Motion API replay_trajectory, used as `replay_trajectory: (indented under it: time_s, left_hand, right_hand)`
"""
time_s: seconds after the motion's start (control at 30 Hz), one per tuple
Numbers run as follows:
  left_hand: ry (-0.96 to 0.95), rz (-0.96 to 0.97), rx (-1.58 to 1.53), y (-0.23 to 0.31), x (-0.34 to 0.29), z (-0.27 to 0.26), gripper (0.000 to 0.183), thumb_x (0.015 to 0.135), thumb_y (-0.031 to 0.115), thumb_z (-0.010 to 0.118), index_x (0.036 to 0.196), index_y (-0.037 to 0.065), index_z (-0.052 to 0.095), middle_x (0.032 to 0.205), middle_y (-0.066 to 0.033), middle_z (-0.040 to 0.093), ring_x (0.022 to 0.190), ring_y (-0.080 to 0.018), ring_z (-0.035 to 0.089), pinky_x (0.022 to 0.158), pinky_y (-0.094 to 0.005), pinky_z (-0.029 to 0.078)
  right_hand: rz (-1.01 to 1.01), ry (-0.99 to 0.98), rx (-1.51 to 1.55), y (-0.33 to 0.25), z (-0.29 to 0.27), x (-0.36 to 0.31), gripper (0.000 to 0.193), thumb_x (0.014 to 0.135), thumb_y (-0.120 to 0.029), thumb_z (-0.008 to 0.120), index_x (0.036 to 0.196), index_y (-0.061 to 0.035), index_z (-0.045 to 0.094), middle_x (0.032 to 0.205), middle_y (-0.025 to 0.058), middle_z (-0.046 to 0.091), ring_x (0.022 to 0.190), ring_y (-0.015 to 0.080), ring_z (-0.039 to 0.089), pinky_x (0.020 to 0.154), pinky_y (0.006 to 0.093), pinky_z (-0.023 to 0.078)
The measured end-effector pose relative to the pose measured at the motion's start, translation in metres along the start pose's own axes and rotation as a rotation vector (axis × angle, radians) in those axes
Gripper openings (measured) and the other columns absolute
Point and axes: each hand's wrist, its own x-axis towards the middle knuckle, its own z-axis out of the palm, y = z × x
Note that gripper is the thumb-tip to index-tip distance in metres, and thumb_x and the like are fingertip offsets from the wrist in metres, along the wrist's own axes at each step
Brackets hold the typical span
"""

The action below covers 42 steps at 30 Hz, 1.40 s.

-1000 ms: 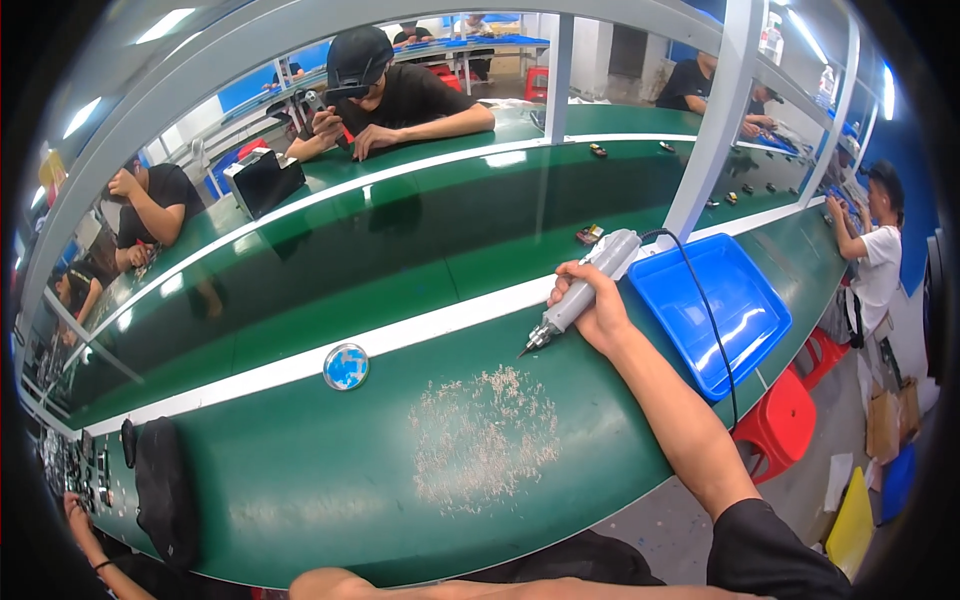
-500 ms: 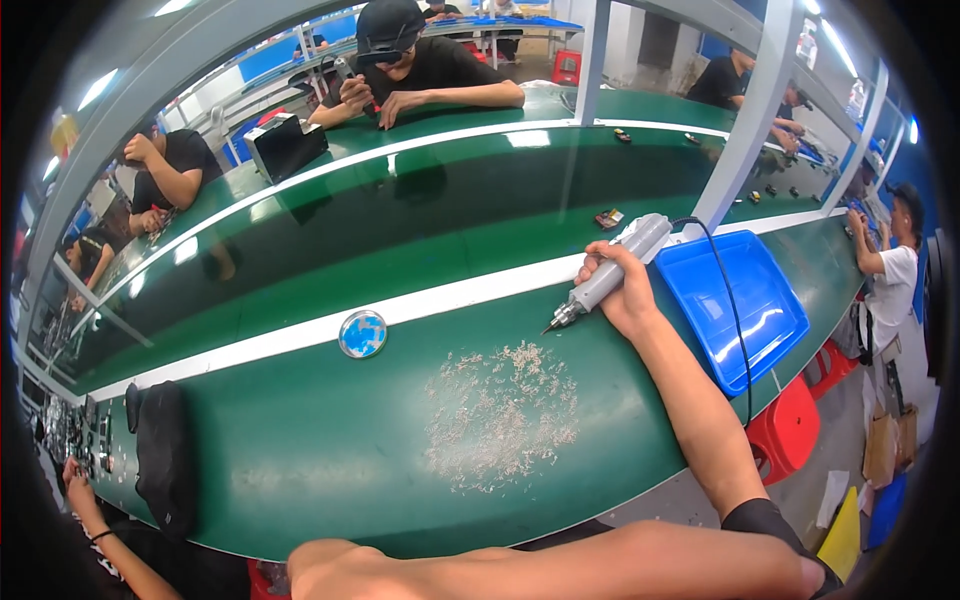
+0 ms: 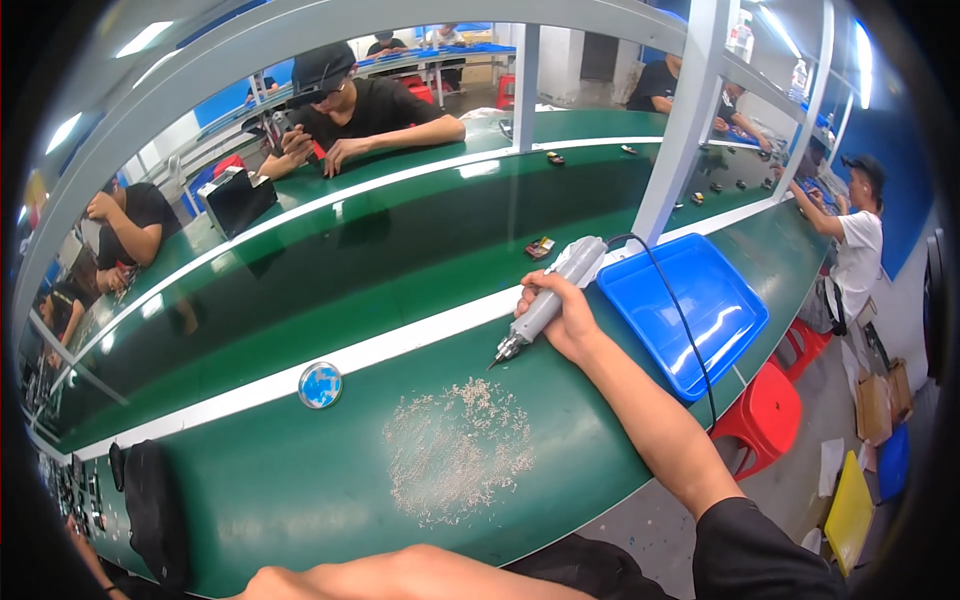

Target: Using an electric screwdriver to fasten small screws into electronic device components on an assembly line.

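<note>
- The right hand is clenched round the grey body of an electric screwdriver, gripping it near its lower half
- The screwdriver is tilted, its bit end pointing down and to the left of the hand, the tip just above or at the green bench top; contact cannot be told
- A black cable leaves the upper end of the tool and curves away to the right of the hand, across a blue plastic tray that lies just right of the hand
- Below and left of the right hand, near the tool's tip, a loose scatter of small pale screws spreads over the bench
- Further left of the hand, apart from the scatter, a small round blue-and-silver disc sits on the white stripe that runs along the bench
- The left hand itself is out of view; only a bare forearm shows along the lower edge, so whether it is released or clenched cannot be told
- A black cloth-like thing lies far left of both arms, at the bench's near edge
- Beyond the right hand, past the stripe, a small dark part rests on the darker green belt
- Other people sit at the far side of the line, well apart from the hands; one in a black cap leans on folded arms
- A red stool stands below the tray, right of the forearm
</note>
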Motion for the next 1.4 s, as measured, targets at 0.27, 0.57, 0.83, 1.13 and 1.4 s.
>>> replay_trajectory:
  time_s: [0.27, 0.57, 0.83, 1.13, 1.4]
  left_hand:
    - [-0.189, -0.099, -0.248, -0.005, 0.033, -0.007, 0.070, 0.103, 0.050, 0.014, 0.100, 0.008, 0.070, 0.099, -0.0248, 0.067, 0.089, -0.0350, 0.060, 0.082, -0.0384, 0.051]
    - [0.193, -0.485, 0.104, 0.004, 0.028, -0.034, 0.041, 0.100, 0.034, 0.044, 0.112, -0.003, 0.059, 0.106, -0.0180, 0.062, 0.091, -0.0301, 0.054, 0.065, -0.0340, 0.047]
    - [0.399, -0.664, -0.189, -0.033, 0.024, -0.058, 0.033, 0.099, 0.020, 0.049, 0.120, -0.003, 0.060, 0.112, -0.0173, 0.065, 0.093, -0.0212, 0.058, 0.070, -0.0311, 0.047]
    - [0.365, -0.660, -0.245, -0.034, 0.023, -0.056, 0.030, 0.099, 0.022, 0.050, 0.113, -0.001, 0.063, 0.104, -0.0147, 0.067, 0.087, -0.0204, 0.058, 0.067, -0.0316, 0.045]
    - [0.323, -0.631, -0.176, -0.035, 0.019, -0.057, 0.020, 0.094, 0.019, 0.061, 0.102, 0.002, 0.065, 0.089, -0.0109, 0.067, 0.075, -0.0193, 0.055, 0.065, -0.0330, 0.043]
  right_hand:
    - [0.008, -0.007, 0.001, -0.002, 0.003, -0.002, 0.022, 0.084, -0.020, 0.062, 0.092, 0.0004, 0.058, 0.072, 0.0083, 0.057, 0.072, 0.0220, 0.060, 0.074, 0.0383, 0.051]
    - [0.032, -0.056, -0.007, 0.006, 0.023, 0.001, 0.023, 0.085, -0.020, 0.062, 0.093, 0.0004, 0.058, 0.073, 0.0080, 0.057, 0.072, 0.0219, 0.060, 0.074, 0.0383, 0.051]
    - [0.016, -0.015, -0.019, 0.000, 0.008, -0.001, 0.023, 0.085, -0.020, 0.060, 0.095, -0.0002, 0.055, 0.073, 0.0082, 0.054, 0.073, 0.0221, 0.057, 0.077, 0.0384, 0.049]
    - [0.012, 0.000, -0.029, -0.003, 0.011, -0.003, 0.022, 0.084, -0.020, 0.062, 0.095, -0.0021, 0.054, 0.073, 0.0077, 0.052, 0.072, 0.0215, 0.055, 0.076, 0.0377, 0.047]
    - [0.006, -0.011, -0.047, -0.003, 0.010, -0.002, 0.025, 0.086, -0.020, 0.059, 0.096, 0.0015, 0.053, 0.074, 0.0085, 0.054, 0.073, 0.0217, 0.057, 0.078, 0.0382, 0.049]
